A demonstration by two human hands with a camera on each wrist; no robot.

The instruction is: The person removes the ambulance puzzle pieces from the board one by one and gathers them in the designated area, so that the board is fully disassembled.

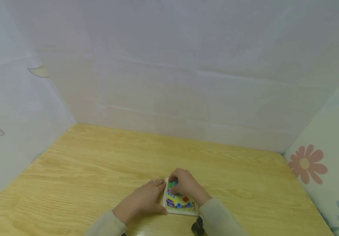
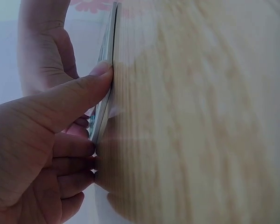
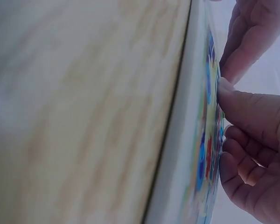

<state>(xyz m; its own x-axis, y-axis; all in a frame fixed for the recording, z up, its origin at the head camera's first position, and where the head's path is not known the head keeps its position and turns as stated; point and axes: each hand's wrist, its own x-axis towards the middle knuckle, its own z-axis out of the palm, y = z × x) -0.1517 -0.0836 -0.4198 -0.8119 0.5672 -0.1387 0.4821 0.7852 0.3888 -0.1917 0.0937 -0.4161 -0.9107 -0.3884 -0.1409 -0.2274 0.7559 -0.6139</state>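
Observation:
A small white-framed picture board (image 1: 182, 212) lies on the table, showing a yellow vehicle with blue wheels and a red cross. Dark seams cross its green upper part. My left hand (image 1: 145, 200) rests along its left edge, thumb at the lower corner and fingers higher up; in the left wrist view the left thumb (image 2: 60, 102) touches the board's edge (image 2: 102, 109). Bent over the upper part is my right hand (image 1: 187, 186). In the right wrist view, the right thumb and fingertips (image 3: 256, 135) touch the picture surface (image 3: 207, 149), spaced apart; no lifted piece shows between them.
The wooden table (image 1: 98, 157) extends around the board. Pale patterned cloth (image 1: 187, 82) stands behind it and at both sides. A black object (image 1: 198, 226) is at the right sleeve, close to the board's lower right corner.

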